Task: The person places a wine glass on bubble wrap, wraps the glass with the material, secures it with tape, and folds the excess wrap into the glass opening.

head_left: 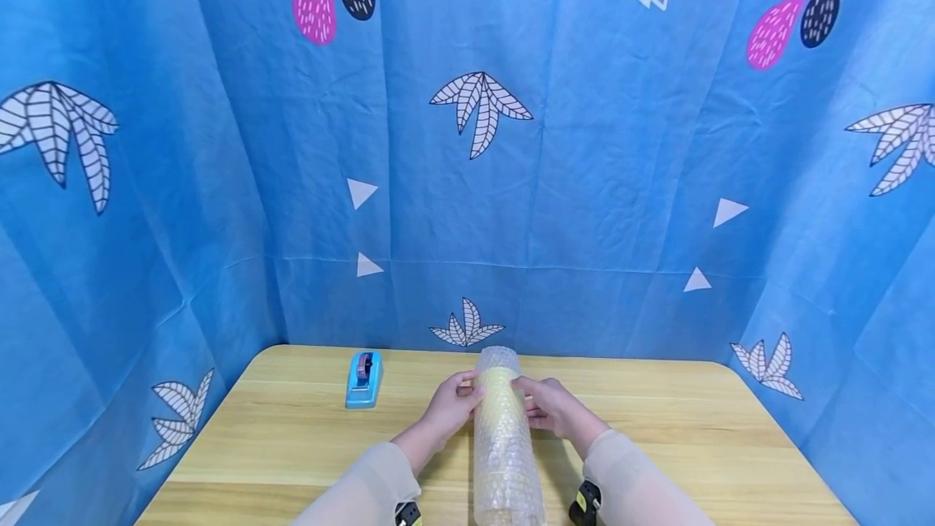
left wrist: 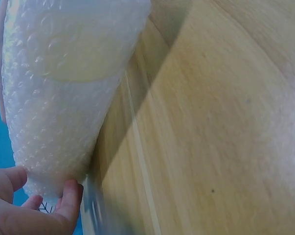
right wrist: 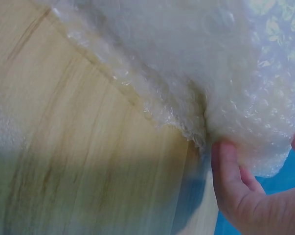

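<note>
We had the bubble-wrap roll (head_left: 504,453) lying lengthwise on the wood-grained tabletop (head_left: 679,437), our left hand (head_left: 447,408) and right hand (head_left: 553,407) grasping its far part from either side. Leftward sat a blue tape dispenser (head_left: 364,380); behind hung a blue patterned curtain (head_left: 467,209). Our right wrist view revealed a ragged wrap edge (right wrist: 137,93), indistinct from the head.

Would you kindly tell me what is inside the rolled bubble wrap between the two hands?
A yellowish patch shows faintly through the bubble wrap. The cloudy layers cover the rest, so what is inside cannot be identified.
</note>
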Available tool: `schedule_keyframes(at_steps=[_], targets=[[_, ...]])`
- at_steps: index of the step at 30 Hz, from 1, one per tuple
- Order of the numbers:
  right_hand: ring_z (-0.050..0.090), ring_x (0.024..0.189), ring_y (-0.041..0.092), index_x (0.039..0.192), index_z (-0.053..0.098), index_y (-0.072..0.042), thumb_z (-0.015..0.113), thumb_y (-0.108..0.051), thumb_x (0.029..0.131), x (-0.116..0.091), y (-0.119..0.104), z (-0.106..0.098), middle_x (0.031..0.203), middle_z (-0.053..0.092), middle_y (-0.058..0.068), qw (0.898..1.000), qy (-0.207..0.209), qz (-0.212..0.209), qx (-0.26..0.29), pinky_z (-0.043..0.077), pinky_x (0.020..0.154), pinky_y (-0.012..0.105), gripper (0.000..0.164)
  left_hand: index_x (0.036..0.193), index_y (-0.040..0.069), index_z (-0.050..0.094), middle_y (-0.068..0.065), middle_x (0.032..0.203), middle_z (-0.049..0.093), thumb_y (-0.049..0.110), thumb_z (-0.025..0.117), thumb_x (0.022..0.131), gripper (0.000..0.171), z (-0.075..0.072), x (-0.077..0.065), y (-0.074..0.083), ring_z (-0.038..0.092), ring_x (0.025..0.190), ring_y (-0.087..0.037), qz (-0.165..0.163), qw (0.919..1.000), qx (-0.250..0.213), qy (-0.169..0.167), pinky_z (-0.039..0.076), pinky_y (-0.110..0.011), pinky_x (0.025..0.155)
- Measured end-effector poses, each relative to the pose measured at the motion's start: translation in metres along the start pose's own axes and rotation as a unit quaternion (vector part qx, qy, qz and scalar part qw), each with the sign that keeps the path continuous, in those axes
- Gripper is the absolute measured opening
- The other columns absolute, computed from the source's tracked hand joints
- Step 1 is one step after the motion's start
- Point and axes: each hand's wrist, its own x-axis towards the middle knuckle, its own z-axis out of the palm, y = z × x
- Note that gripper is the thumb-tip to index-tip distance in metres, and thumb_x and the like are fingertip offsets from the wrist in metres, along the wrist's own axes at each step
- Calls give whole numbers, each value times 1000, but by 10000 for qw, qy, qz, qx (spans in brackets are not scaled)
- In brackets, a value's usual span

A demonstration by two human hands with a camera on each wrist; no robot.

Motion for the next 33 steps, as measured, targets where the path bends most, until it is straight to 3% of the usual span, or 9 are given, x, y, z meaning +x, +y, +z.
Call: schedule_keyframes(at_steps=[5,9,15,20,27,33], targets=[[47,63,12,87,50,-4,63,-26,91,2,1,-1,72,48,1,9998,-156,-30,104,52,62,26,25,138,-6,50,-19,110,57,6,63,98,44,0,0,0,59,92,-21,-28,10000,-75,-40,59,-34,78],[43,61,9,76,46,-12,60,-25,92,3,0,-3,70,43,-2,9998,-186,-22,3,45,60,22,25,138,-6,50,-19,109,56,6,63,98,44,2,1,-1,58,91,-22,-41,9999,-146,-39,58,-33,77],[49,65,13,90,51,-2,63,-23,90,2,-1,-3,78,50,4,10000,88,6,-42,51,64,26,25,138,-6,49,-19,112,56,8,64,98,46,4,3,-4,58,93,-22,-56,9998,-150,77,58,-34,76],[54,70,17,115,48,10,65,-23,90,2,0,-3,86,56,12,9997,227,23,-34,56,68,30,44,135,-14,46,-22,116,57,10,65,97,48,4,3,-5,61,99,-25,-87,9997,-164,146,59,-37,83],[54,70,17,109,51,8,64,-21,89,1,-1,-3,85,56,11,9997,239,-8,-32,57,69,30,37,130,-15,51,-21,116,60,14,64,98,45,3,3,-4,62,100,-25,-120,9999,-50,97,58,-39,85],[57,70,17,109,53,8,62,-18,88,1,0,-2,85,57,12,9997,247,-17,12,58,67,30,35,129,-12,52,-22,124,59,8,64,96,40,3,5,-6,64,99,-23,-329,9991,-223,134,58,-39,87]])
